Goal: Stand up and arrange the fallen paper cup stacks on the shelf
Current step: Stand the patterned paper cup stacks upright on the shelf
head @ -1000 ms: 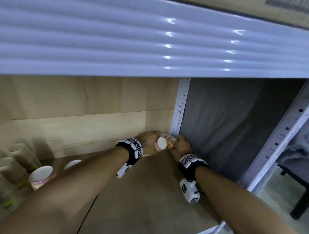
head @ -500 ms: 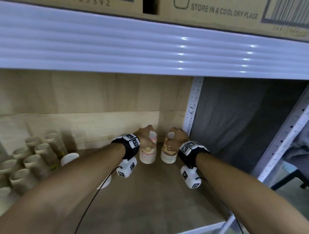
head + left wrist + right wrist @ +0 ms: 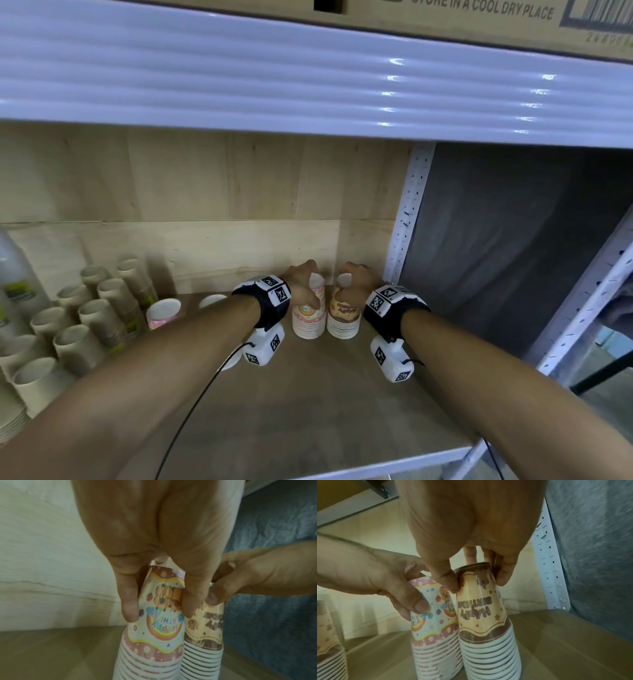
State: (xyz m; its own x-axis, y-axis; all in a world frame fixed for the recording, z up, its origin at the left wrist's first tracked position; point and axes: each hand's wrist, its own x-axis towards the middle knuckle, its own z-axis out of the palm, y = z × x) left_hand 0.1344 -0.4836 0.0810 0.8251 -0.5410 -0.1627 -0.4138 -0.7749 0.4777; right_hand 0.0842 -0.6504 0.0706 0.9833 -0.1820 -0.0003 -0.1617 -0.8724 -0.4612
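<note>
Two paper cup stacks upright, rims down, at the far right corner of the shelf point(image 3: 308, 411), just beside the white perforated upright point(image 3: 409, 219). Left hand point(image 3: 303, 286) curled round the top of the pink stack point(image 3: 308, 317), thumb and fingers pinching its sides; right hand point(image 3: 354, 284) curled the same way round the top of the brown stack point(image 3: 343, 317). Stacks touching side by side, seemingly seated on the shelf board, though the bases are partly out of view. Step in hand, by judgement: settling both stacks before release. Best done by pressing lightly downward to seat the bottom rims flat, checking that neither stack leans, then easing the fingers off straight upward rather than sideways, since tall nested cups tip readily. Worth keeping the pair snug together for mutual support. Further cups to the left: tan stacks point(image 3: 102, 308) standing in a cluster, and a pink cup point(image 3: 163, 310) behind the left forearm, probably next to be set right.
</note>
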